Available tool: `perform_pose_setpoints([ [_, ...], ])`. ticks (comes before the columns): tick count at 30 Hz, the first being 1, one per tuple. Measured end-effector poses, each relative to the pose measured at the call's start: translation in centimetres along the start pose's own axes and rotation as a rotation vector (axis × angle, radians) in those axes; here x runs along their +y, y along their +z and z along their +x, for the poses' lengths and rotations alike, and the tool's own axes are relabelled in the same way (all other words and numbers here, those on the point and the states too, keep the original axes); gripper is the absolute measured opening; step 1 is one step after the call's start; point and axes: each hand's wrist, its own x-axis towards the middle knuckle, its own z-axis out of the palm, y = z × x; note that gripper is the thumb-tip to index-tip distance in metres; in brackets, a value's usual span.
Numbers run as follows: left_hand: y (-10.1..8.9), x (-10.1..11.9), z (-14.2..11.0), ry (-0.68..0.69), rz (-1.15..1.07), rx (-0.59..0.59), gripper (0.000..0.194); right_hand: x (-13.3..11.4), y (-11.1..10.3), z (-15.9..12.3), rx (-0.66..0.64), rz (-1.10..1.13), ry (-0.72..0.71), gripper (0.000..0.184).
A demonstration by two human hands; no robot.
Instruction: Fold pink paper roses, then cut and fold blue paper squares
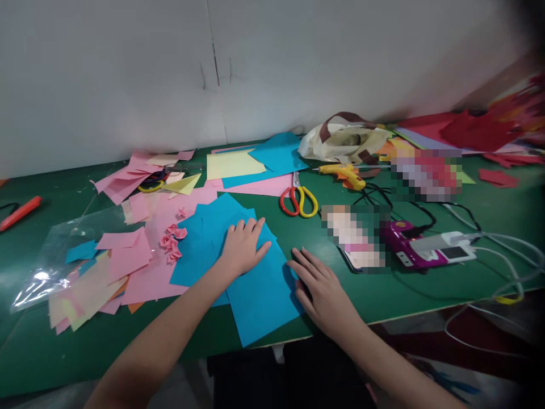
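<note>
Several sheets of blue paper (266,301) lie overlapping on the green table in front of me. My left hand (243,245) rests palm down on them, fingers stretched out. At the right edge of the front sheet is my right hand (317,287), its fingers extended and holding nothing; whether the fingertips touch the paper or the table I cannot tell. Small folded pink paper flowers (171,244) sit on pink paper left of the blue sheets. Scissors (298,196) with one red and one yellow handle lie beyond my hands.
A clear plastic bag (42,272) and paper pieces (85,289) lie at left. Behind are yellow paper (234,165) and a cloth bag (344,139). A yellow glue gun (344,175), a blurred-out phone (355,238) and a purple power strip (411,250) with cables are at right.
</note>
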Motion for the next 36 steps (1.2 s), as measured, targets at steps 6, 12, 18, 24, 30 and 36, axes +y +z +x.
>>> perform_pose_setpoints([
  [6,0.0,-0.1,0.0,-0.002,-0.002,-0.005,0.058,0.0,-0.5,-3.4,0.018,0.01,-0.012,0.036],
  [12,0.1,-0.1,0.1,-0.006,-0.008,-0.006,0.057,-0.4,-1.7,-6.3,0.018,-0.016,-0.036,0.037],
  [18,0.3,-0.2,0.1,-0.014,-0.023,0.0,0.056,-0.7,-3.5,-9.2,0.002,-0.021,-0.053,0.033],
  [24,0.7,-0.3,0.1,-0.02,-0.037,0.014,0.055,-0.6,-3.5,-7.6,0.088,0.066,0.036,0.029],
  [30,0.4,-0.2,-0.2,-0.011,-0.05,0.027,0.058,-1.5,-1.2,-2.6,0.037,-0.035,0.002,0.041],
  [36,0.3,-0.2,-0.2,-0.008,-0.056,0.034,0.059,-1.2,-0.4,1.4,-0.014,-0.122,0.024,0.043],
])
